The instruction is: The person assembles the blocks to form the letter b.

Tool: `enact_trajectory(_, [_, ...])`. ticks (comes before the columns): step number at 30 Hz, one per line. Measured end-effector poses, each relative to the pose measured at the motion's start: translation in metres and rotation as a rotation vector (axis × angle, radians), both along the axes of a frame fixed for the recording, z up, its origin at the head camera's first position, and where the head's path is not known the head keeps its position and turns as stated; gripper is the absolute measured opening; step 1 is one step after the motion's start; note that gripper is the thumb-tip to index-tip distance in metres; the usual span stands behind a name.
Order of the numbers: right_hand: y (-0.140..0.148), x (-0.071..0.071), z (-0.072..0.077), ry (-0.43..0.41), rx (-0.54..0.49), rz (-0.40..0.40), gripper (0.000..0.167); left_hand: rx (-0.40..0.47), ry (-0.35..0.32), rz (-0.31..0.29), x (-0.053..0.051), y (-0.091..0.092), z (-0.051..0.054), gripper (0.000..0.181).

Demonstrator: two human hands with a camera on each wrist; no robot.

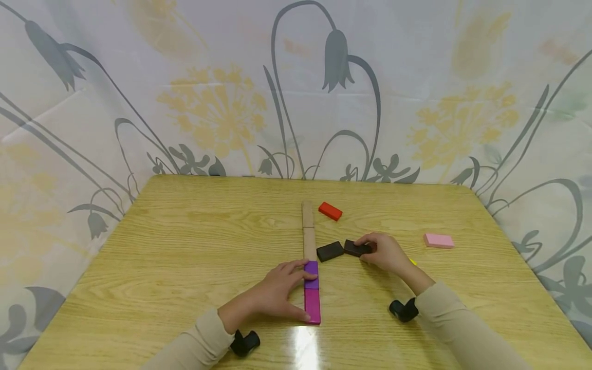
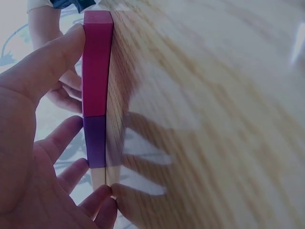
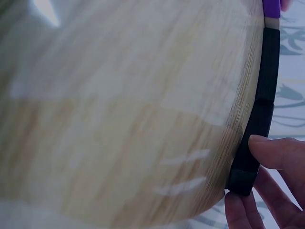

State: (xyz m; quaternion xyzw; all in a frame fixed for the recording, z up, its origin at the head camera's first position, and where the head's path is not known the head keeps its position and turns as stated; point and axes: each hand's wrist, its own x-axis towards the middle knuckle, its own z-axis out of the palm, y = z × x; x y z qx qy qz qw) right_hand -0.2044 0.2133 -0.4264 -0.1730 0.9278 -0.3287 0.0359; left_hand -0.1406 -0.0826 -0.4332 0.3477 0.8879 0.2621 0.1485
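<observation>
In the head view a straight row of flat blocks runs up the table: a magenta block (image 1: 312, 306) nearest, a purple block (image 1: 312, 281), then two tan blocks (image 1: 309, 242). My left hand (image 1: 277, 292) lies along the row's left side, fingers spread, with fingertips on the purple block and the thumb on the magenta block. Right of the row a black block (image 1: 330, 251) lies slightly slanted. End to end with it is a second black block (image 1: 355, 248), which my right hand (image 1: 385, 253) pinches between thumb and fingers; the right wrist view shows thumb contact.
A red block (image 1: 330, 211) lies right of the row's far end, and a pink block (image 1: 439, 240) farther right. Part of a yellow thing (image 1: 413, 261) shows behind the right wrist. Patterned cloth (image 1: 296, 103) hangs behind the wooden table (image 1: 208, 226).
</observation>
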Motion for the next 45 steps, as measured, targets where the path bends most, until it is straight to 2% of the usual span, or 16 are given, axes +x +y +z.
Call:
enact_trajectory(15, [0.002, 0.003, 0.000, -0.015, -0.014, 0.023, 0.026, -0.005, 0.007, 0.000, 0.000, 0.000, 0.000, 0.078])
enact_trajectory(22, [0.006, 0.008, 0.006, -0.024, -0.054, 0.008, 0.031, -0.004, -0.004, 0.003, 0.000, 0.000, 0.000, 0.079])
enact_trajectory(28, [0.011, 0.014, 0.010, 0.001, -0.078, -0.022, 0.032, -0.005, -0.010, 0.008, 0.001, 0.001, 0.001, 0.078])
enact_trajectory(36, [0.020, 0.020, 0.010, 0.084, -0.076, -0.050, 0.030, -0.002, -0.017, 0.014, 0.001, 0.000, 0.002, 0.078])
enact_trajectory(45, [0.036, 0.027, 0.009, 0.116, -0.078, -0.095, 0.029, -0.003, -0.024, 0.018, 0.001, 0.001, 0.003, 0.077])
